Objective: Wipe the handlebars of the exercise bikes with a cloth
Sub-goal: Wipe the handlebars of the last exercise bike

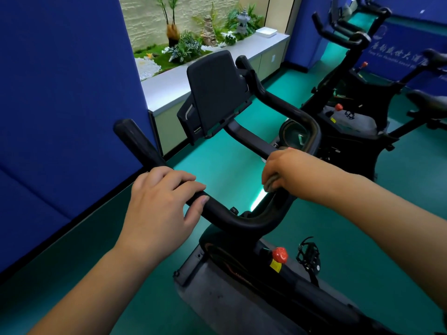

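My left hand is wrapped round the handlebar's left arm, fingers curled over the top. My right hand grips the cloth, bunched against the inner bar near the bike's middle, below the console.
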Demonstrator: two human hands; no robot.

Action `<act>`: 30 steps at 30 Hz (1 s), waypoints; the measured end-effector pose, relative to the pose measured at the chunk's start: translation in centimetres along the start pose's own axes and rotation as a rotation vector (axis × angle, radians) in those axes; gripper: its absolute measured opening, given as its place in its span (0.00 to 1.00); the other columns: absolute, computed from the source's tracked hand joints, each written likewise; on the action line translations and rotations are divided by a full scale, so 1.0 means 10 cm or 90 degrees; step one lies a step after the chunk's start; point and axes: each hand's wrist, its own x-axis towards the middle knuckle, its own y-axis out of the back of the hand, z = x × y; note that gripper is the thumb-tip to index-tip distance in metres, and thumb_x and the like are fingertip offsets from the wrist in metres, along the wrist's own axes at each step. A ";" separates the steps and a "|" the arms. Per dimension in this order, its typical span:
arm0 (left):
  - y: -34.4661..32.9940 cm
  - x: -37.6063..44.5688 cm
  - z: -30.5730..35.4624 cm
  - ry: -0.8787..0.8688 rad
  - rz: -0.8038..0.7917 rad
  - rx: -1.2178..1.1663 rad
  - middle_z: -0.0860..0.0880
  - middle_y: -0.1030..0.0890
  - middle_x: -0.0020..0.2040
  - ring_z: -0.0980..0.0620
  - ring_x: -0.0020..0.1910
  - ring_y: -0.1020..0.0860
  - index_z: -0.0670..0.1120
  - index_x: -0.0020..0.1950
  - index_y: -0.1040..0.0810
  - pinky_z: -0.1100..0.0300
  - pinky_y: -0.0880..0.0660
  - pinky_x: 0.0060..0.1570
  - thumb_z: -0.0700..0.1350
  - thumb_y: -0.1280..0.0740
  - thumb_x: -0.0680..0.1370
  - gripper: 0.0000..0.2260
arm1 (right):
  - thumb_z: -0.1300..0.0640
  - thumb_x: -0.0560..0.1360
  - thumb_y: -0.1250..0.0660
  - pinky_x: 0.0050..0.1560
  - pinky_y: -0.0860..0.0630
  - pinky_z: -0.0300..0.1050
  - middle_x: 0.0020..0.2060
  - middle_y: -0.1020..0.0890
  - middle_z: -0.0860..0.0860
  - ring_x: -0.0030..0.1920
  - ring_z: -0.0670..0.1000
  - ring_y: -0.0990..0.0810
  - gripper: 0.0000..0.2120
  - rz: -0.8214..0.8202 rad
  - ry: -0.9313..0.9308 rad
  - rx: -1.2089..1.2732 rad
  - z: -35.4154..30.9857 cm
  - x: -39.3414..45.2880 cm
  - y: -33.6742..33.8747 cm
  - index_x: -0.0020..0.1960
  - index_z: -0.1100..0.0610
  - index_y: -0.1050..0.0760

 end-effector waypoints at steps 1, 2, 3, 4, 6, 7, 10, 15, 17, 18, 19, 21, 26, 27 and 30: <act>0.00 0.00 0.00 -0.002 -0.003 0.001 0.58 0.20 0.52 0.50 0.55 0.27 0.54 0.53 0.18 0.50 0.37 0.57 0.58 0.42 0.77 0.16 | 0.64 0.70 0.33 0.46 0.20 0.46 0.46 0.22 0.43 0.45 0.48 0.20 0.14 -0.006 -0.001 -0.012 0.01 0.01 0.00 0.48 0.46 0.18; 0.00 0.01 -0.01 -0.002 -0.006 -0.001 0.57 0.20 0.52 0.50 0.55 0.27 0.54 0.53 0.18 0.50 0.36 0.57 0.58 0.42 0.77 0.16 | 0.64 0.71 0.33 0.45 0.21 0.41 0.48 0.22 0.44 0.46 0.48 0.20 0.15 -0.020 0.005 -0.017 0.00 0.01 0.01 0.49 0.46 0.19; 0.00 0.01 -0.01 -0.002 -0.007 -0.004 0.57 0.20 0.52 0.50 0.55 0.27 0.54 0.53 0.18 0.50 0.36 0.57 0.58 0.42 0.77 0.16 | 0.65 0.72 0.34 0.42 0.25 0.32 0.50 0.21 0.44 0.47 0.47 0.20 0.15 -0.050 0.006 -0.020 -0.03 -0.01 0.02 0.50 0.47 0.19; 0.00 0.01 -0.01 -0.001 -0.008 -0.008 0.57 0.20 0.52 0.50 0.55 0.27 0.54 0.53 0.18 0.49 0.36 0.57 0.57 0.42 0.77 0.15 | 0.65 0.73 0.35 0.39 0.29 0.26 0.50 0.21 0.45 0.48 0.47 0.20 0.15 -0.079 0.001 -0.009 -0.08 -0.03 0.04 0.52 0.49 0.19; 0.00 0.01 -0.03 -0.001 -0.010 -0.013 0.57 0.20 0.52 0.49 0.55 0.27 0.54 0.53 0.18 0.49 0.36 0.57 0.58 0.42 0.77 0.16 | 0.65 0.74 0.35 0.43 0.26 0.30 0.49 0.17 0.46 0.48 0.45 0.19 0.13 -0.113 -0.009 0.058 -0.23 -0.07 0.08 0.53 0.51 0.20; 0.00 0.01 -0.04 -0.003 -0.010 -0.015 0.57 0.20 0.52 0.49 0.55 0.27 0.54 0.53 0.18 0.48 0.36 0.57 0.58 0.42 0.77 0.16 | 0.64 0.74 0.34 0.49 0.23 0.36 0.47 0.16 0.46 0.48 0.45 0.18 0.12 -0.134 -0.010 0.102 -0.31 -0.09 0.10 0.52 0.52 0.20; 0.01 0.01 -0.08 -0.017 -0.014 -0.017 0.57 0.20 0.53 0.50 0.55 0.27 0.55 0.54 0.18 0.50 0.36 0.57 0.58 0.43 0.77 0.16 | 0.61 0.73 0.32 0.54 0.22 0.45 0.46 0.15 0.46 0.48 0.46 0.18 0.10 -0.185 -0.010 0.169 -0.48 -0.13 0.16 0.52 0.51 0.19; 0.03 0.02 -0.17 -0.037 -0.015 -0.027 0.57 0.21 0.54 0.50 0.56 0.28 0.55 0.56 0.18 0.51 0.35 0.57 0.58 0.43 0.77 0.17 | 0.60 0.74 0.32 0.53 0.22 0.49 0.51 0.16 0.49 0.50 0.50 0.19 0.12 -0.151 -0.065 0.081 -0.48 -0.12 0.25 0.55 0.49 0.20; 0.05 0.02 -0.22 -0.034 -0.011 -0.034 0.56 0.21 0.54 0.49 0.56 0.28 0.54 0.56 0.18 0.51 0.35 0.58 0.57 0.43 0.77 0.17 | 0.59 0.74 0.32 0.53 0.22 0.46 0.50 0.16 0.47 0.50 0.49 0.19 0.11 -0.156 -0.079 0.114 -0.52 -0.15 0.23 0.55 0.49 0.20; 0.06 0.02 -0.25 -0.033 -0.010 -0.037 0.55 0.21 0.55 0.49 0.57 0.28 0.54 0.56 0.19 0.51 0.35 0.58 0.57 0.43 0.77 0.17 | 0.58 0.74 0.31 0.53 0.22 0.43 0.50 0.16 0.46 0.49 0.47 0.19 0.10 -0.156 -0.083 0.159 -0.56 -0.17 0.21 0.54 0.49 0.20; 0.06 0.02 -0.27 -0.033 -0.010 -0.041 0.55 0.21 0.55 0.49 0.57 0.29 0.54 0.56 0.19 0.51 0.35 0.58 0.57 0.43 0.77 0.17 | 0.56 0.74 0.30 0.52 0.23 0.41 0.49 0.16 0.45 0.48 0.45 0.19 0.09 -0.153 -0.085 0.203 -0.61 -0.18 0.18 0.54 0.49 0.19; 0.07 0.03 -0.31 -0.036 -0.011 -0.046 0.55 0.21 0.55 0.49 0.58 0.29 0.53 0.57 0.19 0.51 0.35 0.58 0.57 0.43 0.77 0.17 | 0.54 0.74 0.30 0.52 0.23 0.38 0.48 0.17 0.45 0.47 0.44 0.20 0.09 -0.123 -0.104 0.258 -0.72 -0.17 0.10 0.54 0.49 0.19; 0.08 0.05 -0.36 -0.060 -0.006 -0.054 0.55 0.21 0.55 0.49 0.57 0.29 0.53 0.57 0.19 0.50 0.33 0.57 0.57 0.42 0.77 0.17 | 0.51 0.73 0.30 0.53 0.23 0.42 0.48 0.17 0.47 0.47 0.46 0.20 0.08 -0.007 -0.210 0.382 -0.84 -0.19 -0.03 0.53 0.48 0.19; 0.08 0.06 -0.37 -0.066 -0.002 -0.057 0.55 0.21 0.55 0.49 0.57 0.29 0.53 0.57 0.19 0.50 0.33 0.57 0.57 0.42 0.77 0.17 | 0.51 0.73 0.29 0.52 0.23 0.40 0.48 0.17 0.47 0.47 0.45 0.20 0.09 -0.006 -0.223 0.377 -0.84 -0.20 -0.03 0.53 0.48 0.19; 0.08 0.07 -0.41 -0.073 0.013 -0.065 0.53 0.21 0.56 0.48 0.58 0.29 0.52 0.56 0.18 0.50 0.32 0.56 0.55 0.41 0.77 0.16 | 0.53 0.74 0.30 0.49 0.27 0.35 0.49 0.17 0.47 0.48 0.45 0.21 0.11 -0.006 -0.240 0.332 -0.87 -0.23 -0.02 0.56 0.49 0.19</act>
